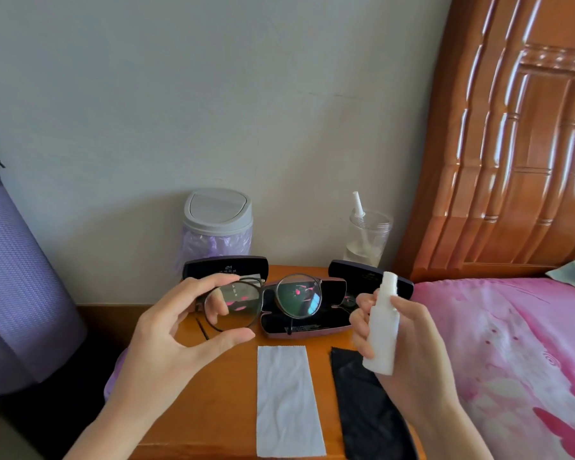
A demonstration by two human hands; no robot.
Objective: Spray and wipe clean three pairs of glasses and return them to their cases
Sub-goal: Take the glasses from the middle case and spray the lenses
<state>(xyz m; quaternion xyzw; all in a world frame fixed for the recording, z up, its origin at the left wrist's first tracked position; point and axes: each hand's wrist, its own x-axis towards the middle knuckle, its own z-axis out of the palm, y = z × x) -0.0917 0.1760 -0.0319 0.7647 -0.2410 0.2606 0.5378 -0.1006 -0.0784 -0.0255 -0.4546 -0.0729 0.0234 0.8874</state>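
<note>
My left hand [176,330] pinches the rim of the left lens of a pair of round dark-framed glasses [296,297], held up over the wooden bedside table [226,386]. A small white spray bottle [382,327] stands upright in my right hand [409,346], just right of the glasses, nozzle near the right lens. Three open dark cases lie behind the glasses: one at the left [226,267], a maroon-edged one in the middle [312,327], one at the right [356,270]. A white wipe [287,400] and a black cloth [369,406] lie flat on the table.
A grey lidded bin with a purple liner [217,224] and a clear cup with a straw [369,237] stand against the wall. A pink-covered bed [512,353] and carved wooden headboard [518,144] fill the right. A purple rolled mat [17,277] stands at the left.
</note>
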